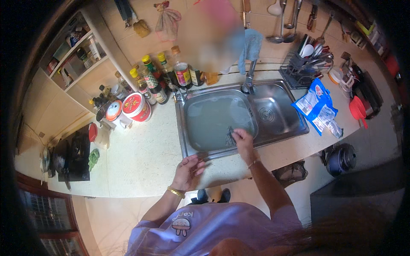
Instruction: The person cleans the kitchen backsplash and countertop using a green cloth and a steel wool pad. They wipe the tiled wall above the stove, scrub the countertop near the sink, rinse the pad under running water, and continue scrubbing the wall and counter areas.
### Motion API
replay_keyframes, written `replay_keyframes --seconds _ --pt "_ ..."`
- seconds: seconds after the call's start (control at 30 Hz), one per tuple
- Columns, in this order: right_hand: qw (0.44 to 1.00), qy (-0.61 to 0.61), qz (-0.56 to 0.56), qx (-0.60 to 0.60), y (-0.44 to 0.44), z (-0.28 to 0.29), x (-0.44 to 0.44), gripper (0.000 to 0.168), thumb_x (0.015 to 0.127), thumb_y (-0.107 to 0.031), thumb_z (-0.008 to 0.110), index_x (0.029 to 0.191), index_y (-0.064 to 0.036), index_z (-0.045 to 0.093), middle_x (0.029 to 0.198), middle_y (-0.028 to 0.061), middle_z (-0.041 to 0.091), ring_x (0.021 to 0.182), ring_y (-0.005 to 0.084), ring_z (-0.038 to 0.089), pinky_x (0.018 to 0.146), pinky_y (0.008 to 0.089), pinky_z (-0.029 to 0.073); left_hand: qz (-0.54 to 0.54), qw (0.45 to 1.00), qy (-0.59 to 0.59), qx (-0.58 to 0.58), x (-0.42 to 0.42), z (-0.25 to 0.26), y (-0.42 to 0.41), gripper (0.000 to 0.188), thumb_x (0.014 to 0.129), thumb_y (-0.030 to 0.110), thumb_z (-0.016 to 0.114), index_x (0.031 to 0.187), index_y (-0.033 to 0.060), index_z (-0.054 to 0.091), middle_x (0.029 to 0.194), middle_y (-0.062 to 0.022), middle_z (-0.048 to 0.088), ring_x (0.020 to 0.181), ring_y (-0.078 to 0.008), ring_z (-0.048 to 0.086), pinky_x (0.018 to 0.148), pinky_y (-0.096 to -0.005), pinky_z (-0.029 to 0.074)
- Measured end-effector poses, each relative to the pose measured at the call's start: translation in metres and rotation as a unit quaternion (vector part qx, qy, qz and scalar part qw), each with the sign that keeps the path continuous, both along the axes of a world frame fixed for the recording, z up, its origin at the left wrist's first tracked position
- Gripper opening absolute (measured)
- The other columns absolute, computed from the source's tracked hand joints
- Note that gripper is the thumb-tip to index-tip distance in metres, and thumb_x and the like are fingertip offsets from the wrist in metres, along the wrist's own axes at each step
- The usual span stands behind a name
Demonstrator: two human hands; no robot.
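Cloudy grey water fills the large basin of a stainless steel sink (217, 115). My right hand (244, 142) pinches a dark, mesh-like scrubber (230, 137) over the near right part of this basin. Near the sink's front left corner, my left hand (189, 171) hovers by the counter edge with its fingers partly spread and curled. A blurred thin brownish shape lies just beyond its fingertips, and I cannot tell what it is or whether the hand holds it. The small basin (272, 108) on the right shows its drain. A faucet (248, 84) stands behind, under a blue cloth (250, 48).
Sauce bottles (150, 78) and a red-lidded white tub (136, 107) stand left of the sink. A black stove (75, 153) is farther left. To the right are a cutlery rack (296, 72), a blue and white plastic bag (317, 107) and a red plastic scoop (357, 108).
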State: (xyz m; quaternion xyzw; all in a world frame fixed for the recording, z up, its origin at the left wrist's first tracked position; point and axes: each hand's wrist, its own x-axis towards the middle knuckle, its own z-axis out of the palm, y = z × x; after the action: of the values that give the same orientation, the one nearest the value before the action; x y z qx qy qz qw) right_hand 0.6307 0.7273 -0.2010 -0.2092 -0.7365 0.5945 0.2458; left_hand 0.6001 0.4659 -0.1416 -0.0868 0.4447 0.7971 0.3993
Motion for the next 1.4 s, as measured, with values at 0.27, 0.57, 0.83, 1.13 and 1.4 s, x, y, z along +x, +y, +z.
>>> replay_keyframes --seconds 0.27,0.57,0.83,1.13,1.4 --pt "0.856 -0.287 0.087 0.422 0.045 -0.084 -0.083 0.015 0.079 -0.009 0.056 0.089 -0.004 0.067 0.089 0.0192 0.065 0.079 0.0366 0.062 0.073 0.0432 0.049 0.062 0.997 0.004 -0.039 -0.006 0.002 -0.035 0.016 0.094 0.014 0.050 0.104 0.0042 0.058 0.097 -0.0087 0.064 0.086 -0.0165 0.064 0.072 -0.0280 0.054" --pt "0.955 -0.113 0.075 0.264 0.052 -0.081 -0.106 0.012 0.078 -0.009 0.061 0.085 -0.001 0.066 0.083 0.0135 0.065 0.072 0.0253 0.063 0.064 0.0349 0.050 0.099 0.993 0.011 -0.069 -0.036 -0.010 -0.087 0.021 0.092 0.020 0.054 0.106 0.0054 0.056 0.099 -0.0107 0.063 0.091 -0.0212 0.063 0.076 -0.0342 0.054" --pt "0.979 -0.012 0.094 -0.180 0.035 0.003 -0.091 0.016 0.085 -0.013 0.060 0.097 -0.003 0.064 0.084 0.0026 0.063 0.080 0.0121 0.058 0.073 0.0277 0.048 0.006 1.000 0.006 -0.018 -0.070 -0.011 -0.012 0.021 0.093 0.014 0.051 0.111 0.0028 0.052 0.103 -0.0128 0.062 0.092 -0.0237 0.063 0.081 -0.0359 0.055" --pt "0.955 -0.090 0.263 -0.107 0.015 -0.016 -0.083 0.013 0.089 -0.007 0.055 0.097 0.001 0.062 0.083 0.0024 0.062 0.079 0.0109 0.056 0.074 0.0255 0.046 0.028 0.995 -0.067 -0.070 -0.067 -0.043 0.099 0.037 0.091 0.014 0.054 0.126 0.0122 0.042 0.115 -0.0060 0.052 0.105 -0.0226 0.051 0.086 -0.0419 0.049" --pt "0.912 -0.075 0.337 -0.222 0.034 -0.009 -0.094 0.013 0.089 -0.003 0.053 0.099 0.002 0.061 0.089 0.0003 0.061 0.083 0.0092 0.054 0.077 0.0231 0.044 0.059 0.997 -0.046 -0.025 -0.061 -0.059 0.116 0.009 0.087 0.008 0.060 0.096 0.0092 0.059 0.096 -0.0041 0.064 0.086 -0.0160 0.061 0.073 -0.0325 0.054"
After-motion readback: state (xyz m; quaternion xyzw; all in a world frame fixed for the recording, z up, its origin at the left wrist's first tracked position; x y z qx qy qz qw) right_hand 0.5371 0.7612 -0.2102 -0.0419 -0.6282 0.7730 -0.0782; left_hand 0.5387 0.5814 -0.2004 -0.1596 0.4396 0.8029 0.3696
